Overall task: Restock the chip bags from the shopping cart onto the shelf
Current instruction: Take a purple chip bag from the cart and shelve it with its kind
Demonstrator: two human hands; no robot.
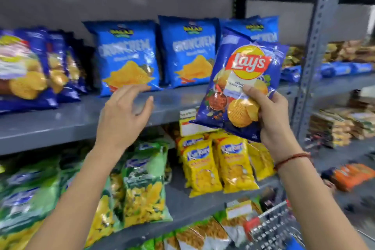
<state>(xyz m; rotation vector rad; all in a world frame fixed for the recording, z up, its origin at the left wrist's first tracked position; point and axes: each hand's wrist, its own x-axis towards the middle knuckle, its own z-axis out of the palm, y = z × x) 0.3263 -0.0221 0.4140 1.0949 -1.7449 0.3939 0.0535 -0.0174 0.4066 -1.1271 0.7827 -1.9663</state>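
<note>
My right hand (272,115) grips a blue Lay's chip bag (239,79) by its lower right edge and holds it upright in front of the grey shelf (60,119). My left hand (126,109) is raised with fingers spread, empty, just before the shelf's front edge and below a light-blue Crunchem bag (125,57). Two more Crunchem bags (190,50) stand to its right. Other blue Lay's bags (26,69) stand in a row at the shelf's left. The shopping cart (272,227) shows only as a wire corner at the bottom right.
On the shelf below stand green snack bags (142,180) and yellow Kurkure bags (219,164). A perforated grey upright post (316,46) separates this bay from a right bay stacked with packets. Bare shelf surface lies between the Lay's row and the Crunchem bags.
</note>
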